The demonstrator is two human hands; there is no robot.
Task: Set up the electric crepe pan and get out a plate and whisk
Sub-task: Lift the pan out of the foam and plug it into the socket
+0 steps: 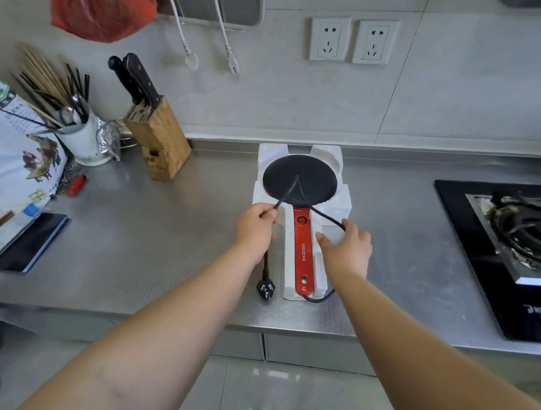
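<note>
The electric crepe pan [299, 180], a black round plate with a red handle [304, 251], lies in a white foam tray [334, 208] on the steel counter. Its black power cord [293, 185] loops over the black plate. My left hand [257, 225] pinches the cord at the left of the handle; below this hand the cord hangs down to the black plug [265, 289] on the counter. My right hand [346, 246] holds the cord's other strand at the right of the handle, fingers spread over the foam. No plate or whisk is in sight.
Two wall sockets [353, 40] sit above the pan. A gas hob [522, 244] is at the right. At the left stand a knife block [157, 139], a white utensil cup [81, 138], a printed bag [3, 156] and a red lighter [77, 184].
</note>
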